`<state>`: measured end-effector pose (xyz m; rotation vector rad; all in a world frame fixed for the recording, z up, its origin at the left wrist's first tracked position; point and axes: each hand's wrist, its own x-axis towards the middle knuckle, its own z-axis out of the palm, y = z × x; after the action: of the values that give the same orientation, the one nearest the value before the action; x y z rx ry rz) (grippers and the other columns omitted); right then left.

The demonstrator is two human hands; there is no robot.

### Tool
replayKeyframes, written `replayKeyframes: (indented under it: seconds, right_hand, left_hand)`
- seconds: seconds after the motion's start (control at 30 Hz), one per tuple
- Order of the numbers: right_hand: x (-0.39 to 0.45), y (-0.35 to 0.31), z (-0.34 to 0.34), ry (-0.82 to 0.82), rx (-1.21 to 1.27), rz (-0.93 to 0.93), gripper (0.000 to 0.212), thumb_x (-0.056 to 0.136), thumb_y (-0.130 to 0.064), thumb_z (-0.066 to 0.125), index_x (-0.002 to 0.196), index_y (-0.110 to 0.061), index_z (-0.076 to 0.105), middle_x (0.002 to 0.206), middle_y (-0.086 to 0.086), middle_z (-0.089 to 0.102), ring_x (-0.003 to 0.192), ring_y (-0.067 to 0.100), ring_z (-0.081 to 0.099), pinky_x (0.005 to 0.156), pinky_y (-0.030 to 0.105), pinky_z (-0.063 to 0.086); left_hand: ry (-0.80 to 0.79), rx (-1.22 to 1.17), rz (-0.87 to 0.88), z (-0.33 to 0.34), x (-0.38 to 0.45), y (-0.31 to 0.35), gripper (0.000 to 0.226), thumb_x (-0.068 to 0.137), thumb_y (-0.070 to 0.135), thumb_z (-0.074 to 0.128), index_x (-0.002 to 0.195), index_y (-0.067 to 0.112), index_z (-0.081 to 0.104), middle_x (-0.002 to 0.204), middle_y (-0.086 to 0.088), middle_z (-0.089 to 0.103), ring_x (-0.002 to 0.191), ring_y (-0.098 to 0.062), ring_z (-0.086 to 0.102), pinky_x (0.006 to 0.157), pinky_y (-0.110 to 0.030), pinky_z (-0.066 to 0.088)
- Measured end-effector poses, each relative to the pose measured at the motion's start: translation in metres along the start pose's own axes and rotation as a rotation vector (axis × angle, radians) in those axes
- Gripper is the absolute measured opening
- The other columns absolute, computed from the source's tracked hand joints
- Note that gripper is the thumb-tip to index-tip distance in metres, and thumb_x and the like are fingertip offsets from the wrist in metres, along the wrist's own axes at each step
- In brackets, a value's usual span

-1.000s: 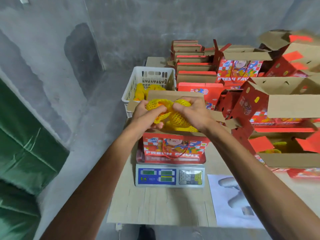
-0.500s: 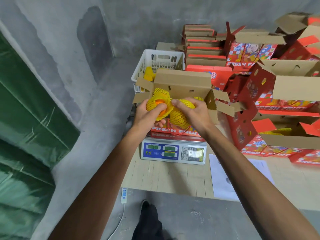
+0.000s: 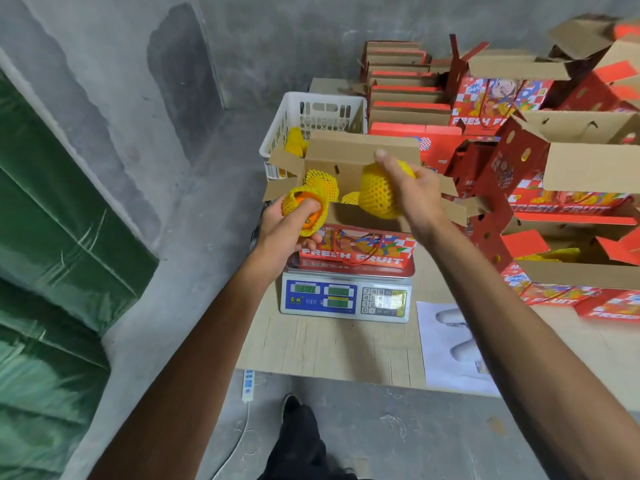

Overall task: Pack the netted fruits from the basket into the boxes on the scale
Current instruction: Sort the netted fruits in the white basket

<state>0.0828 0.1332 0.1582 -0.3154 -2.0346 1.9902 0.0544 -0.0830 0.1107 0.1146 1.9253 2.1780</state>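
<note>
Mid-packing at the table [image 3: 332, 355]: left hand [image 3: 282, 230] curled round a netted fruit [image 3: 304, 209] with orange skin peeking out of its yellow sleeve, held at the near left corner of the open box [image 3: 356, 244] on the scale [image 3: 346, 299]. Right hand [image 3: 412, 192] gripping a second netted fruit [image 3: 379, 192] from above, poised over the box's open top, thumb raised toward the rear flap. Between the two hands, at least two more yellow-netted fruits [image 3: 323, 180] already down inside the box. Beyond the hands, white basket [image 3: 322, 109] showing a few netted pieces left. Off to the right of the right hand, further open boxes [image 3: 571, 220], some with yellow netting inside. Judged partway done: this box part-filled, two fruits about to go in, basket not yet emptied.
</note>
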Motion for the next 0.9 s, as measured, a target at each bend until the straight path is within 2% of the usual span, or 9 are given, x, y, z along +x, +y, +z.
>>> replayKeyframes:
  seconds: [0.13,0.23,0.33,0.47,0.57,0.67,0.77,0.9]
  right_hand:
    - [0.042,-0.009,-0.011,0.089,-0.083,0.200,0.057,0.079,-0.066,0.076,0.102,-0.015,0.068,0.092,0.002,0.078,0.082,0.016,0.077,0.071,0.032,0.063]
    - [0.057,0.002,-0.017,0.042,-0.139,0.318,0.045,0.082,-0.052,0.079,0.100,-0.015,0.061,0.084,0.003,0.078,0.069,0.014,0.076,0.055,0.027,0.060]
    - [0.072,0.018,-0.019,0.100,-0.293,0.337,0.046,0.083,-0.044,0.075,0.112,-0.010,0.066,0.106,0.011,0.076,0.088,0.022,0.074,0.072,0.033,0.062]
    - [0.079,0.027,-0.020,0.179,-0.607,0.154,0.063,0.085,-0.038,0.080,0.134,-0.006,0.057,0.127,0.013,0.065,0.114,0.029,0.063,0.096,0.042,0.056]
    - [0.077,0.029,-0.025,0.153,-0.735,0.088,0.068,0.089,-0.038,0.078,0.142,-0.006,0.050,0.137,0.014,0.057,0.124,0.029,0.056,0.095,0.034,0.051]
    - [0.078,0.029,-0.031,0.124,-0.813,0.028,0.060,0.094,-0.038,0.072,0.141,-0.006,0.053,0.143,0.015,0.056,0.129,0.030,0.054,0.105,0.039,0.049]
    - [0.074,0.026,-0.031,0.110,-0.779,0.014,0.053,0.097,-0.037,0.069,0.138,-0.006,0.055,0.141,0.015,0.059,0.127,0.030,0.057,0.105,0.043,0.051]
    - [0.065,0.029,-0.026,0.086,-0.732,-0.010,0.048,0.098,-0.032,0.068,0.137,-0.006,0.058,0.138,0.013,0.061,0.126,0.028,0.058,0.105,0.038,0.050]
  left_hand:
    - [-0.006,0.043,-0.034,-0.001,0.004,0.001,0.045,0.072,0.048,0.074,0.101,0.015,0.064,0.071,-0.008,0.072,0.060,-0.022,0.066,0.052,-0.028,0.052]
    - [-0.026,0.049,-0.060,-0.002,0.007,0.002,0.041,0.077,0.045,0.074,0.103,0.014,0.064,0.070,-0.005,0.072,0.060,-0.021,0.067,0.051,-0.027,0.052]
    - [-0.065,0.055,-0.064,-0.002,0.009,0.003,0.033,0.084,0.036,0.074,0.105,0.012,0.064,0.072,-0.006,0.070,0.062,-0.023,0.066,0.051,-0.028,0.051]
    - [-0.068,0.060,-0.065,-0.001,0.010,0.003,0.027,0.092,0.031,0.071,0.107,0.010,0.063,0.072,-0.006,0.069,0.062,-0.022,0.066,0.051,-0.027,0.052]
    - [-0.061,0.058,-0.067,-0.001,0.011,0.003,0.026,0.092,0.030,0.071,0.107,0.011,0.063,0.069,-0.005,0.069,0.061,-0.022,0.066,0.050,-0.027,0.051]
    - [-0.073,0.063,-0.062,0.002,0.011,0.006,0.027,0.088,0.031,0.072,0.105,0.012,0.063,0.069,-0.005,0.068,0.060,-0.022,0.066,0.049,-0.027,0.051]
    - [-0.078,0.047,-0.040,0.005,0.009,0.007,0.033,0.080,0.034,0.073,0.104,0.013,0.062,0.069,-0.006,0.068,0.058,-0.022,0.065,0.048,-0.027,0.051]
    - [-0.087,0.052,-0.013,0.007,0.006,0.006,0.035,0.078,0.037,0.072,0.102,0.014,0.062,0.067,-0.005,0.068,0.057,-0.022,0.064,0.049,-0.027,0.051]
